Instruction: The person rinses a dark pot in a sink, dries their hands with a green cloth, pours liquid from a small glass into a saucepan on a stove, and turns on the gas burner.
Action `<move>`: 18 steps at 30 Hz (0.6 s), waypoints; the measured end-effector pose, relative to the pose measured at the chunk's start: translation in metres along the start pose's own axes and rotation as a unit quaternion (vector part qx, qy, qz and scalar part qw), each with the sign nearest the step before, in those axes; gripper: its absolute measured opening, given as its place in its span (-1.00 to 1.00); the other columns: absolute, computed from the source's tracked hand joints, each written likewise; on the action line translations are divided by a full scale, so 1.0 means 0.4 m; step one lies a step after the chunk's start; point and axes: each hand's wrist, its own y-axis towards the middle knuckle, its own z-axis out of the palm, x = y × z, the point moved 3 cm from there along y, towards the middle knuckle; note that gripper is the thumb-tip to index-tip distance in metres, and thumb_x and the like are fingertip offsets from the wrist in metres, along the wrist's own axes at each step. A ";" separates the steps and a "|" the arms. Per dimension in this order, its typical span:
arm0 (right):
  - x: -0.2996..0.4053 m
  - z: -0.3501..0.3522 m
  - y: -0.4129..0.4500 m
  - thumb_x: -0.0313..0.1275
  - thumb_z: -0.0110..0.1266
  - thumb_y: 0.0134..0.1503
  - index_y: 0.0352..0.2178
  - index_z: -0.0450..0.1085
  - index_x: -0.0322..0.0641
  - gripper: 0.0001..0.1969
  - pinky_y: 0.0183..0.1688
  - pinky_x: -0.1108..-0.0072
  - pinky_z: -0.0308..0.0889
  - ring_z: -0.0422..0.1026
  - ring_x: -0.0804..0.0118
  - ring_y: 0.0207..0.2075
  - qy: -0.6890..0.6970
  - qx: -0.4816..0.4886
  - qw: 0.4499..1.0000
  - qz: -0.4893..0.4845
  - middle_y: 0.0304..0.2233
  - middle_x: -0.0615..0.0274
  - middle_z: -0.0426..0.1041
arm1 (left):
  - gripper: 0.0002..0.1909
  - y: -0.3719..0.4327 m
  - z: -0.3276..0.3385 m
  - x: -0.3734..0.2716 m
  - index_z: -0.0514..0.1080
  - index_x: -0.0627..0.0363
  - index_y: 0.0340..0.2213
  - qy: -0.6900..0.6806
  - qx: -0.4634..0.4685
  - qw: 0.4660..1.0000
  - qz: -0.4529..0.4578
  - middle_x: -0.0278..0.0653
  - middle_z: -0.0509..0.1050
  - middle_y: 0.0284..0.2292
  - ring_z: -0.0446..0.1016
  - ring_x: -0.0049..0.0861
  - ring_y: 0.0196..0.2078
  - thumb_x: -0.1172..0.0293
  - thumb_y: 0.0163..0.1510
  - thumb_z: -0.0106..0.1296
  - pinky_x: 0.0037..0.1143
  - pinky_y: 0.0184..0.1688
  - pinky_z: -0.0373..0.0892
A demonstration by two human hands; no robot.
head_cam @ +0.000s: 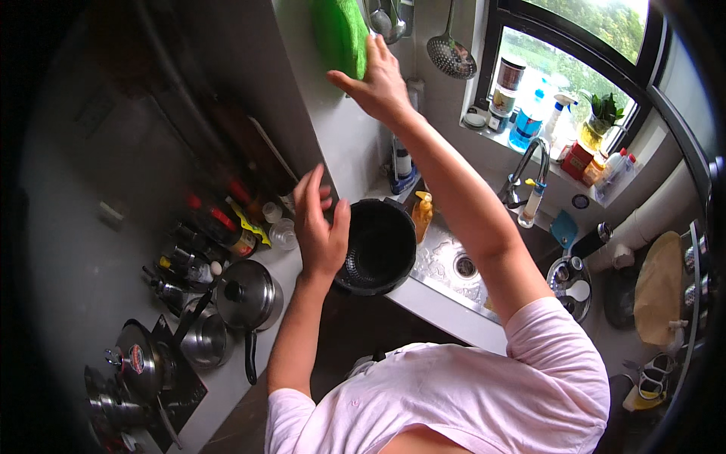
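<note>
My right hand [379, 82] is raised at the wall with its fingers spread, at the edge of a bright green cloth [343, 40] that hangs there. Whether the fingertips touch the cloth is hard to tell. My left hand [323, 227] is held up with thumb and fingers apart and nothing between them. It partly covers the left rim of a large dark pot [383, 247] on the counter's corner. Right of the pot, an amber pump bottle [422, 217] stands beside the steel sink [442, 258].
Steel saucepans [249, 295] and a lidded wok [139, 360] crowd the left counter, with sauce bottles [224, 224] behind. A skimmer [451, 57] hangs by the window. The faucet [536, 153] arches over the sink. Bottles and a plant [604, 110] line the sill.
</note>
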 end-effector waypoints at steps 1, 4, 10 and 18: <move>-0.008 0.022 0.034 -0.24 0.03 -0.08 0.03 0.07 -0.23 -0.37 0.07 0.34 0.08 0.04 -0.14 0.08 -0.011 -0.019 1.000 0.002 0.08 -0.21 -0.01 | -0.51 0.042 0.014 -0.033 0.15 0.22 -0.01 -0.014 0.005 1.000 0.020 -0.10 0.20 -0.08 0.31 -0.38 -0.17 0.47 -0.03 -0.09 -0.47 -0.17 0.31; -0.038 -0.010 0.099 -0.44 -0.13 -0.03 -0.41 0.37 -0.31 -0.81 -0.30 0.37 0.27 0.42 0.08 -0.37 0.200 -0.050 0.973 0.105 -0.42 -0.12 0.39 | -0.55 0.153 0.041 -0.087 0.15 0.27 -0.02 -0.098 0.020 0.994 0.037 -0.08 0.20 -0.07 0.30 -0.37 -0.12 0.46 0.02 -0.16 -0.45 -0.10 0.28; 0.019 -0.073 0.155 -0.33 -0.12 0.11 -0.33 0.34 -0.37 -0.73 -0.44 0.60 0.34 0.40 0.40 -0.50 0.612 -0.004 0.764 0.205 -0.46 0.22 0.42 | -0.47 0.400 0.102 -0.128 0.18 0.30 -0.02 -0.283 0.047 0.956 -0.064 -0.21 0.27 -0.06 0.21 -0.53 -0.02 0.09 0.13 -0.26 -0.55 0.03 0.12; 0.121 -0.092 0.167 -0.24 -0.17 0.12 -0.33 0.35 -0.24 -0.72 -0.38 0.46 0.39 0.41 0.34 -0.46 0.794 0.093 0.532 0.280 -0.46 0.23 0.42 | -0.41 0.485 0.199 -0.138 0.24 0.05 -0.05 -0.724 0.201 0.649 -0.119 -0.21 0.34 -0.10 0.32 -0.34 -0.07 -0.11 0.00 -0.17 -0.28 -0.02 0.23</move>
